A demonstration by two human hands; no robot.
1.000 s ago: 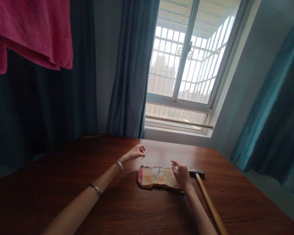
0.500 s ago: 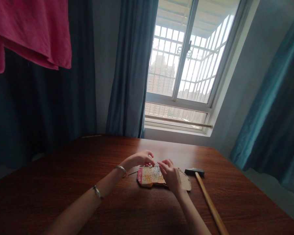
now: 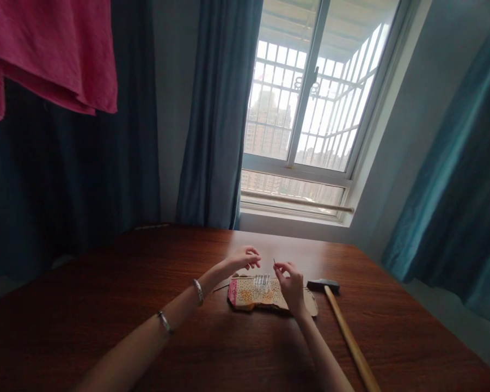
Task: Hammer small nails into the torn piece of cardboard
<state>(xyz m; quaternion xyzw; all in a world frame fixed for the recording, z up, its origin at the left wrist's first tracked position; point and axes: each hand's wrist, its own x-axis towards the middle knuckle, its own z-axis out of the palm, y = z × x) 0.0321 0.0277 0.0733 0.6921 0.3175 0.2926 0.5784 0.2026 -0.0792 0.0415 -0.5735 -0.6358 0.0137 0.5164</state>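
A flat piece of cardboard (image 3: 249, 296), dotted and partly pink, lies on the wooden table (image 3: 106, 305) with several thin nails (image 3: 262, 279) standing upright in it. My right hand (image 3: 291, 280) hovers over the cardboard's right part and pinches a thin nail (image 3: 274, 262) between thumb and forefinger. My left hand (image 3: 245, 257) floats just above the cardboard's far left edge, its fingers loosely curled and apart, nothing in them. Two bracelets sit on my left forearm.
A hammer with a dark head (image 3: 322, 284) and a long wooden handle (image 3: 351, 343) lies right of the cardboard. One more loose nail (image 3: 220, 287) lies at its left. Blue curtains (image 3: 216, 114) frame the window (image 3: 310, 98); a pink cloth (image 3: 49, 54) hangs at upper left.
The nail that my left hand held a second ago has passed to my right hand as the hands met over the cardboard. Both hands have since drawn slightly apart and lifted.
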